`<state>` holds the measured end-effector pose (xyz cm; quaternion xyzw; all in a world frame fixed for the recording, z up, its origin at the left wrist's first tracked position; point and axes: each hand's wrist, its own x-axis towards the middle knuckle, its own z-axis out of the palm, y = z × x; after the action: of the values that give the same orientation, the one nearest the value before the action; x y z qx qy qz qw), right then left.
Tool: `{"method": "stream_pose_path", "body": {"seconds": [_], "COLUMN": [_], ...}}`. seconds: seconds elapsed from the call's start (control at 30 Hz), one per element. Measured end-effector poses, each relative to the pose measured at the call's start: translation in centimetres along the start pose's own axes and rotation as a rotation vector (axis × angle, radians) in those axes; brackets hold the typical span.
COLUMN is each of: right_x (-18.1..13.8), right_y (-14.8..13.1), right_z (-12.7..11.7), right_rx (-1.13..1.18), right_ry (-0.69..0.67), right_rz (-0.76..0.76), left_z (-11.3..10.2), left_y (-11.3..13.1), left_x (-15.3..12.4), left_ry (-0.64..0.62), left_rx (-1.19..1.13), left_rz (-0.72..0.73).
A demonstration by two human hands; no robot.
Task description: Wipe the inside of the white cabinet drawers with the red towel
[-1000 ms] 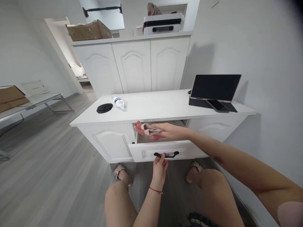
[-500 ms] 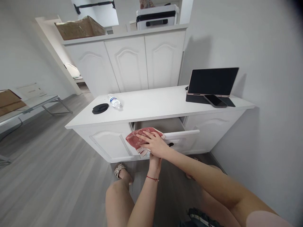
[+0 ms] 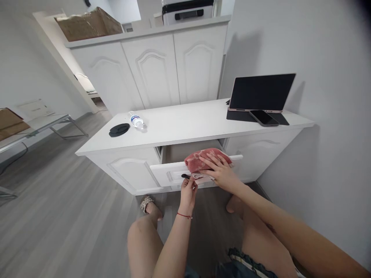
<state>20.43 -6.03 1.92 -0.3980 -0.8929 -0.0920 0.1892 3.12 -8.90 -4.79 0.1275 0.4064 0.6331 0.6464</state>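
Note:
A folded red-and-white patterned towel (image 3: 197, 161) lies over the top edge of the pulled-out drawer (image 3: 165, 170), its pale underside hanging down the front. My right hand (image 3: 222, 172) rests on it with fingers stretched out, pressing it against the drawer front. Below the towel, my left hand (image 3: 188, 190), with a red cord on the wrist, has its fingers curled at the black drawer handle (image 3: 185, 176). The fingertips are partly hidden by the towel's lower folds.
On the white cabinet top (image 3: 179, 123) are a clear water bottle (image 3: 136, 121), a black flat object (image 3: 119, 129), a tablet (image 3: 262, 92) and a phone (image 3: 264, 118). A cardboard box (image 3: 89, 26) and a suitcase (image 3: 188, 13) stand on the ledge behind.
My right hand has slid the towel rightward along the drawer front, exposing its left part. My left hand stays at nearly the same place. The view has tilted slightly down.

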Motion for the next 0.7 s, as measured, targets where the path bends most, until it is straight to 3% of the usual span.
{"method": "stream_pose_path", "body": {"seconds": [0.3, 0.5, 0.7], "right_x": [-4.7, -7.5, -7.4], "right_y": [1.8, 0.7, -2.6], "right_z": [1.2, 4.8, 9.2], "right_rx": [-0.093, -0.058, 0.128], "right_ry": [0.113, 0.268, 0.474], "right_rz": [0.198, 0.4, 0.684], "left_z": [0.6, 0.7, 0.7], "left_y": [0.6, 0.4, 0.3], "left_x": [-0.5, -0.6, -0.7], "left_ry": [0.014, 0.02, 0.019], "left_rx": [0.007, 0.007, 0.008], "left_rz": [-0.023, -0.021, -0.011]}}
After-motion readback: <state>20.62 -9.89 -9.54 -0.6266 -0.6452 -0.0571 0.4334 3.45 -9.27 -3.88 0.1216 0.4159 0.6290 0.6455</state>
